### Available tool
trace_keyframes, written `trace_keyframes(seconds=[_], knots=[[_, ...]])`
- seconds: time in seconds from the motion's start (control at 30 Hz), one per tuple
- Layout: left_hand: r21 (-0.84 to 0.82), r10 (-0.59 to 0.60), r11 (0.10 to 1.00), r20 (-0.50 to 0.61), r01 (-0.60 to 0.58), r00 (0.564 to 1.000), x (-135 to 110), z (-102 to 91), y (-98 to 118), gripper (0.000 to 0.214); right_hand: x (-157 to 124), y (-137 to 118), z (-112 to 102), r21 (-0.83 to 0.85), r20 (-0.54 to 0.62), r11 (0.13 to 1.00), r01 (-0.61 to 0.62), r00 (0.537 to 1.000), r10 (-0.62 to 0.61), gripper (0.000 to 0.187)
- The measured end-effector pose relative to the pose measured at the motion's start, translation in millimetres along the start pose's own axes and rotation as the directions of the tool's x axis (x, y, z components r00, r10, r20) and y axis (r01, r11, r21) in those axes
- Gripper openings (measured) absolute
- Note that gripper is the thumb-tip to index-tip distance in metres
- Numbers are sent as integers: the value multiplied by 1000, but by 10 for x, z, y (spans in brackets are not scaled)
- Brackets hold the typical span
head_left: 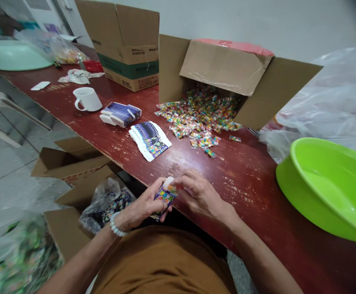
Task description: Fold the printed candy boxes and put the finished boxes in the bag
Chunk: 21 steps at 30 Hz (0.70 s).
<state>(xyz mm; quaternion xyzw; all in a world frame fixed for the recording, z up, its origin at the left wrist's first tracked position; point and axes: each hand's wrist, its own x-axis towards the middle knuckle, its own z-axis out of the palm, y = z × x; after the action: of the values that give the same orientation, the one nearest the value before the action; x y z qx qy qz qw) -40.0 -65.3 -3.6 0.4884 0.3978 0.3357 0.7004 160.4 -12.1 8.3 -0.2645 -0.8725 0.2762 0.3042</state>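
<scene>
Carton point(165, 197) pinched in left grip point(149, 201); right grip point(198, 192) at 2 o'clock, hold unclear; likely filling, needs flap point(168, 182) clear.

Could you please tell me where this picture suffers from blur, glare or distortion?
In the head view, the green heap at lower left is smeared by blur; in the same view, pale glare lies on the red table just beyond the right hand, the lime basin at the right edge looks stretched, and the top right corner is dark.
</scene>
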Motion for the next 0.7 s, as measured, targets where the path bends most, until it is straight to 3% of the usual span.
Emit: trace_keyframes(seconds=[0.1, 0.2, 0.27, 0.4, 0.5, 0.57, 0.63, 0.7], knots=[[37, 24, 999, -28, -23, 999, 21, 6, -63, 42, -10, -7, -78, 198, 136, 978, -61, 990, 34, 21], [114, 20, 993, -42, -15, 999, 34, 9, -110, 47, -8, 24, -26, 477, 107, 851, -221, 975, 193, 22], [191, 17, 982, -63, -5, 998, 27, 10, -120, 49, -12, 56, 41, 536, 62, 800, -270, 958, 281, 22], [404, 59, 915, -122, -4, 991, 6, 23, -110, 53, -23, 50, 115, 315, -13, 916, -250, 963, 268, 28], [548, 132, 836, -161, -23, 978, 15, 50, -114, 52, -3, -22, 96, 92, 17, 976, -199, 980, 198, 23], [507, 110, 862, -157, -16, 981, 28, 73, -129, 52, 26, -55, 60, 87, 79, 979, -186, 981, 179, 21], [341, 40, 940, -116, 2, 992, 38, 96, -145, 51, 54, -52, 18, 206, 105, 958, -201, 978, 183, 23], [147, 9, 989, -72, 2, 997, 40, 117, -152, 48, 62, -14, -11, 307, 29, 926, -221, 974, 223, 25]])
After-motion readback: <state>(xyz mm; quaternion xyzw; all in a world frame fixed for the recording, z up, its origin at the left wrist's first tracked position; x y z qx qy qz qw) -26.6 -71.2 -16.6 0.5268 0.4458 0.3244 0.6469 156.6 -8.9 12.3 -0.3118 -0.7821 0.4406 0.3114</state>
